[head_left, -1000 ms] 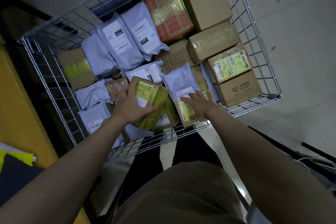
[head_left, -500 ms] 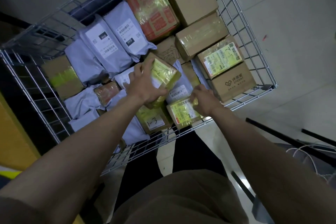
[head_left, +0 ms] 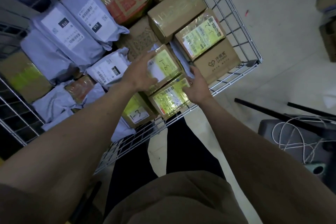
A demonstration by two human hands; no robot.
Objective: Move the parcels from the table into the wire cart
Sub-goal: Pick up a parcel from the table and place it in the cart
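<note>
1. The wire cart [head_left: 241,23] is nearly full. Gray soft bags [head_left: 72,29] lie at 10 o'clock. I think they are light and squashy, so you can grab them anywhere.
2. The left hand [head_left: 140,76] holds a small taped box marked 1-3 [head_left: 165,65], with its fingers curled over the box's left side. The box sits on top of other parcels near the front of the cart.
3. The box looks stiff and, I guess, light. Its shiny tape may be slippery, so holding two opposite sides is best.
4. The right hand [head_left: 197,87] is at 3 o'clock from that box. Its fingers are mostly straight and rest on a yellow-labelled box [head_left: 171,100] just below. It grips nothing.
5. Brown boxes [head_left: 216,62] fill the cart at 1 o'clock.
</note>
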